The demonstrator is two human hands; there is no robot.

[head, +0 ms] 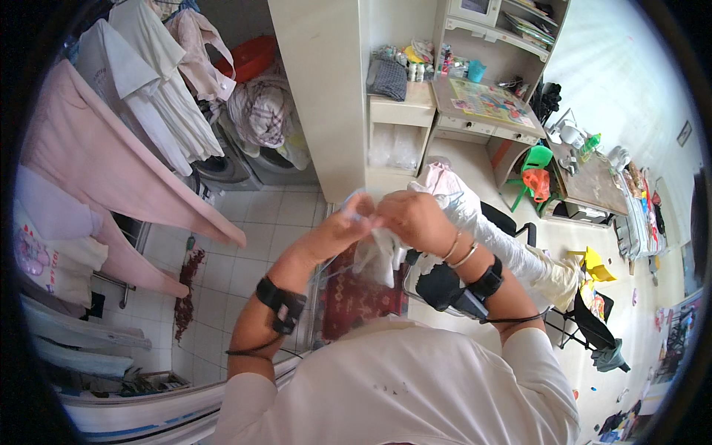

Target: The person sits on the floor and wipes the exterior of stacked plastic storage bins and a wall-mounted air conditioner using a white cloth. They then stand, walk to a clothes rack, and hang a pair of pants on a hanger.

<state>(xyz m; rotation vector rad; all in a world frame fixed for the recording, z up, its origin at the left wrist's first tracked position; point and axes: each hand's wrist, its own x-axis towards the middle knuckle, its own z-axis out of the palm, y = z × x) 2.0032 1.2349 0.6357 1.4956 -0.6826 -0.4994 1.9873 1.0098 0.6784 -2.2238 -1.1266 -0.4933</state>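
Observation:
Both my hands meet at chest height, blurred by motion. My left hand has a thin light-blue item, perhaps a plastic hanger, at its fingers. My right hand, with bangles at the wrist, has its fingers curled against the left ones; what lies between them is hidden. A white cloth hangs just under the hands. Beyond and beside my right forearm, a long heap of pale garments lies over a support that is partly hidden.
Hanging laundry, with a pink garment, fills the left side before washing machines. A pillar stands ahead. A red patterned mat lies below. At the right are a desk, a green chair and a black folding frame.

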